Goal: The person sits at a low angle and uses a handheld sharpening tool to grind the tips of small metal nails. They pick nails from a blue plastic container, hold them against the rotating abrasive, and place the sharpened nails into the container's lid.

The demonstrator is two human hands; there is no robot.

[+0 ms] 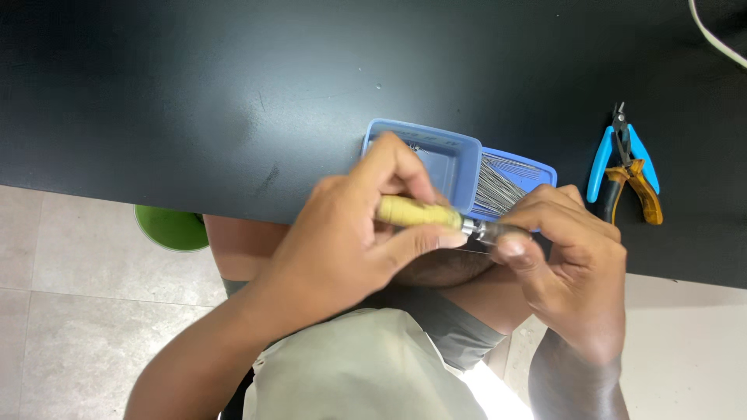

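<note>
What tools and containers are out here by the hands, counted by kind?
Blue trays: 2, an empty one and one holding thin metal pins
Hand pliers or cutters: 2, blue-handled and orange-handled
Wooden-handled tool, held by both hands: 1
Green round container under the table edge: 1
Total: 6

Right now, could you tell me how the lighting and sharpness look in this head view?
Head view: even light on the black table, with a soft sheen; blown-out white glare at the bottom edge by the right hand's forearm; left hand, wooden tool handle and pliers fairly sharp; the thin metal pins blend together.
</note>
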